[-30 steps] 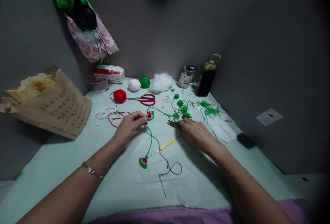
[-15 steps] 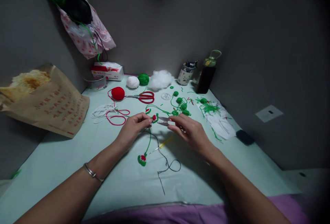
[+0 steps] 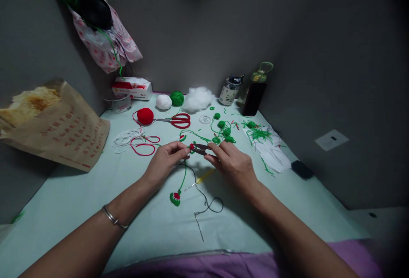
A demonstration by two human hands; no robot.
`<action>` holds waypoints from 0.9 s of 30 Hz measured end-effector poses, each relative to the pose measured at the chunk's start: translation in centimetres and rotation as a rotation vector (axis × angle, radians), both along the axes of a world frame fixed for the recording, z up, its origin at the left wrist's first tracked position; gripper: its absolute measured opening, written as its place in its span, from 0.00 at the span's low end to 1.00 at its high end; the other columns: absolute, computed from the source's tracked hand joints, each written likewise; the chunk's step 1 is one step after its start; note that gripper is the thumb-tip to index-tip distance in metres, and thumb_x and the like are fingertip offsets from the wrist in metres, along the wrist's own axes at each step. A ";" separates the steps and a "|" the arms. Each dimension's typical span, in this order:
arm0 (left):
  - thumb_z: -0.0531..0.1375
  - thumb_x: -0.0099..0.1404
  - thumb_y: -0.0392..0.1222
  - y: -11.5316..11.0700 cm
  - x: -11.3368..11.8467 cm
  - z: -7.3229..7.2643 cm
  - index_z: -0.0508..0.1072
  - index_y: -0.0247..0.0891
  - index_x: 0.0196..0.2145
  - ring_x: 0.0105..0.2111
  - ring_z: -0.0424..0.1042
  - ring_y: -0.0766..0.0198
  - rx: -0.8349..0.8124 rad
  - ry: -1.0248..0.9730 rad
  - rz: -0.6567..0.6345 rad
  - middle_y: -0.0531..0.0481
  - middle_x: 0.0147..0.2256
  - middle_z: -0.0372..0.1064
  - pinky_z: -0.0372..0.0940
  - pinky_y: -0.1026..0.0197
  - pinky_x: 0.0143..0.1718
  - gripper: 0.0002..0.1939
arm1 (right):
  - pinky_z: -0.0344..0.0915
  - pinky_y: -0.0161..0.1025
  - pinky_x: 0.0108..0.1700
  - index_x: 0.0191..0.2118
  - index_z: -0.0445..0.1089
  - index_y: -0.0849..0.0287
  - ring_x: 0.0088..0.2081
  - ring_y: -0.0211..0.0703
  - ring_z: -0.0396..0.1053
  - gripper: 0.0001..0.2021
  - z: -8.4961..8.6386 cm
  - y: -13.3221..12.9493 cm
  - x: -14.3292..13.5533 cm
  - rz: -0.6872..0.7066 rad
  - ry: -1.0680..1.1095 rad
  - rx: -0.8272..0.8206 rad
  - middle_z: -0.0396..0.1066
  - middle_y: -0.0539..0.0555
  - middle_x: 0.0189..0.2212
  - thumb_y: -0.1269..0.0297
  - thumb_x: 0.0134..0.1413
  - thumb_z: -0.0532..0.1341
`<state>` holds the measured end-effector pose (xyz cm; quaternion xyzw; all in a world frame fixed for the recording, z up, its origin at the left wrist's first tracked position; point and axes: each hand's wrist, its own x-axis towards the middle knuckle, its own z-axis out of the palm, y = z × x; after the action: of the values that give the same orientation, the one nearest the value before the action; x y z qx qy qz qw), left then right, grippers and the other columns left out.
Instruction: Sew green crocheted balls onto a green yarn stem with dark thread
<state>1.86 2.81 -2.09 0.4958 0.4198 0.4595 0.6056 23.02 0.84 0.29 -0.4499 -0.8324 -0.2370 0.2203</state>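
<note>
Red and green crochet yarn forms the small piece (image 3: 191,146) pinched between the closed fingers of the left hand (image 3: 168,156), above the pale green tabletop (image 3: 143,227). The right hand's fingers are clamped on small dark metal snips (image 3: 201,146), whose parted blades now reach this piece; that probably puts its edge or a loose strand within cutting range. Compared with half a second ago, the piece shows less of its face, and the blades sit closer over it. A matching red-and-green fan-shaped piece (image 3: 175,198) still lies nearer the person, beside the yellow-handled crochet hook (image 3: 205,176), while the red-handled scissors (image 3: 181,120) remain farther back, untouched.
</note>
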 end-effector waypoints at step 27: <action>0.66 0.59 0.45 -0.1 -0.1 0.6 0.77 0.39 0.30 0.35 0.71 0.61 -0.001 -0.001 -0.028 0.51 0.30 0.72 0.63 0.59 0.43 0.07 | 0.54 0.36 0.31 0.40 0.75 0.58 0.28 0.40 0.63 0.14 -0.4 0.2 0.3 0.093 0.069 0.046 0.69 0.51 0.24 0.59 0.69 0.54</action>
<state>1.76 2.70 -1.53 0.5014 0.4128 0.4509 0.6123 23.32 1.09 -0.08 -0.4136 -0.8385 -0.2299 0.2702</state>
